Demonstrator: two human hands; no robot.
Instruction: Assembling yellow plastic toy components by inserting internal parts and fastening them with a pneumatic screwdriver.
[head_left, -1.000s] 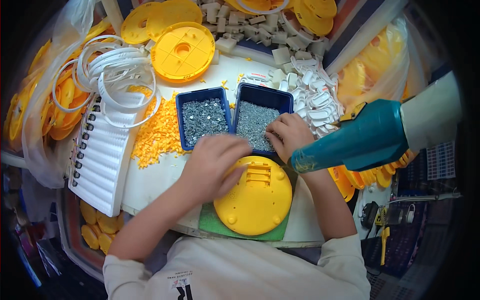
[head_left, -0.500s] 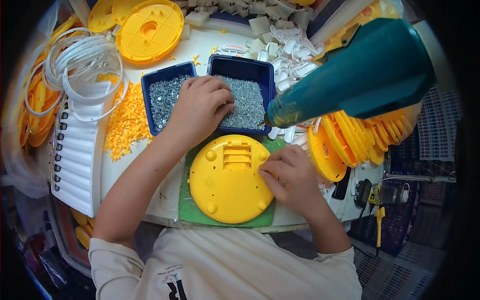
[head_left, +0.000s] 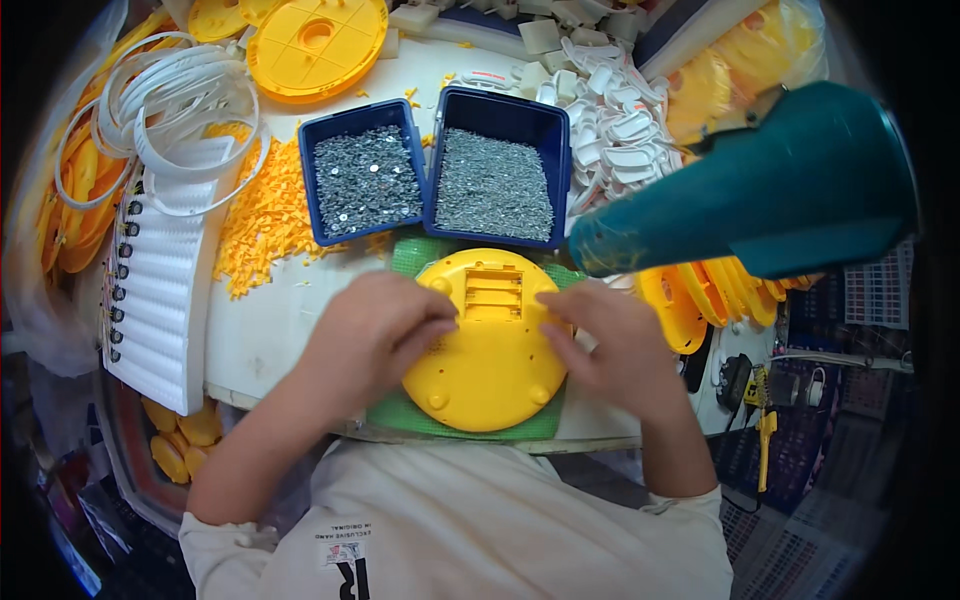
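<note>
A round yellow plastic housing (head_left: 480, 375) lies flat on a green mat (head_left: 405, 420), its rectangular battery compartment (head_left: 494, 293) uncovered at the far side. Over the housing's left edge, my left hand (head_left: 375, 330) is closed, fingertips pinched together; anything held between them is too small to make out. My right hand (head_left: 620, 340) is at the right edge, thumb and forefinger apart over the yellow surface. Beyond the housing sit two dark blue bins, the left bin (head_left: 308, 185) with larger metal screws (head_left: 365, 180), the right bin (head_left: 562, 165) with finer screws (head_left: 495, 185).
A teal tapered tool (head_left: 720, 205) juts in from the right above the table. Small yellow parts (head_left: 265, 225) are heaped left, near a white ribbed tray (head_left: 165, 290) and white rings (head_left: 190, 110). White pieces (head_left: 620, 130) and stacked yellow covers (head_left: 685, 300) lie at right.
My left hand has come back from the screw bins to the housing's left side. My right hand's thumb and forefinger have spread apart. The view has shifted a little.
</note>
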